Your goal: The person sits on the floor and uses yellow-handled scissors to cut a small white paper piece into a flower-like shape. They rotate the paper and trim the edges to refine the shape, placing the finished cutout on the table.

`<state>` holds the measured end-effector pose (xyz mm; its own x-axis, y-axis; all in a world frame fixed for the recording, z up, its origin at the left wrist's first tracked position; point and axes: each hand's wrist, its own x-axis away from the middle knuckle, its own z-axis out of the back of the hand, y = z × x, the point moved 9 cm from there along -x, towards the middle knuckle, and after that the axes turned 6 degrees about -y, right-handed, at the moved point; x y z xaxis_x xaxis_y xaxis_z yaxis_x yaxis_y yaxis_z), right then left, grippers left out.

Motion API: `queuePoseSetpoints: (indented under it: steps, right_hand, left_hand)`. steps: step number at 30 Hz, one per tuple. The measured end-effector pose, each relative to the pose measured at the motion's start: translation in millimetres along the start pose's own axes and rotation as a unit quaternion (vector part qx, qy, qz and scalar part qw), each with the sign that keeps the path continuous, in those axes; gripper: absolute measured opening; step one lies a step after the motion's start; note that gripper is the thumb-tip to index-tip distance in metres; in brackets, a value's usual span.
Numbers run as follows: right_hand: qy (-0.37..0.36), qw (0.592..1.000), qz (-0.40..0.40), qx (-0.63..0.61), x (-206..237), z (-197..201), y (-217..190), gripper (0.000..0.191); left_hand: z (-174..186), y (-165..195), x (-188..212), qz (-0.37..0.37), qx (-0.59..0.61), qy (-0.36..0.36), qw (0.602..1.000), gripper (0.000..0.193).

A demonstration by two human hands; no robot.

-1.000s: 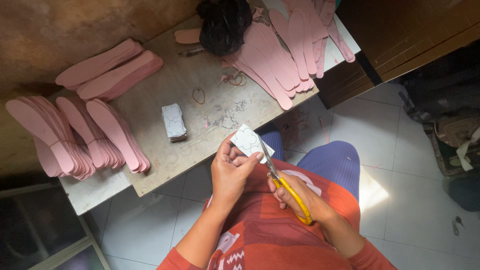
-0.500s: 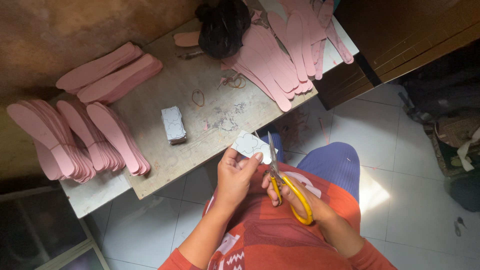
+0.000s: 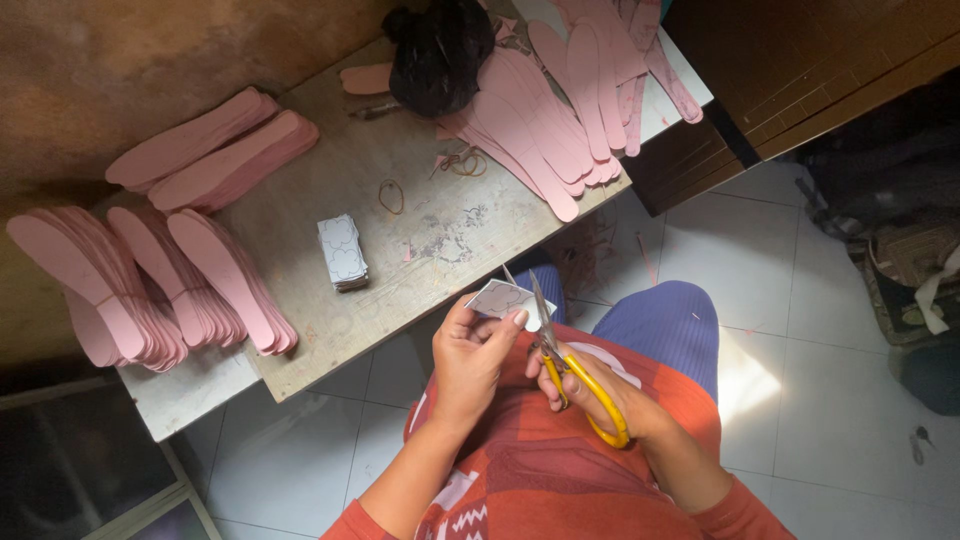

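Head view, looking down over my lap: my left hand (image 3: 470, 355) pinches a small white paper piece (image 3: 500, 297) just past the table (image 3: 440, 230) edge, fingers curled up. My right hand (image 3: 600, 395) has its grip clenched through yellow-handled scissors (image 3: 570, 370), blades parted at the paper.

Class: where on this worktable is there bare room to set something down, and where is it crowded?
Bare wood on the table lies between the small card stack and the near edge. Pink insoles crowd the left end, more insoles and a black bag the far end.
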<state>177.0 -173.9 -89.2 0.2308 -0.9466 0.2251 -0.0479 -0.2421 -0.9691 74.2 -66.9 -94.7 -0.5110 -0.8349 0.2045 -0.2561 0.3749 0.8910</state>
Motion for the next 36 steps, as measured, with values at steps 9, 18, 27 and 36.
queuePoseSetpoints:
  steps: [9, 18, 27, 36]
  right_hand:
    - [0.015, 1.0, -0.015, -0.016, 1.9, 2.9, 4.4, 0.08]
    - [0.006, 0.978, 0.018, -0.207, 4.1, 0.4, 22.7, 0.087]
    - [0.027, 0.984, 0.017, -0.173, 8.6, 6.3, 33.8, 0.09]
    - [0.056, 0.997, 0.026, -0.053, 11.5, 11.1, 28.7, 0.091]
  left_hand:
    - [5.0, -3.1, -2.8, 0.015, -0.022, 0.004, 1.0, 0.028]
    - [-3.5, -12.6, 4.1, 0.069, -0.084, -0.042, 0.993, 0.031]
    - [-9.5, -10.7, 2.7, 0.103, -0.082, -0.069, 0.989, 0.029]
    - [-17.1, -24.8, 10.5, 0.117, -0.002, -0.081, 0.99, 0.022]
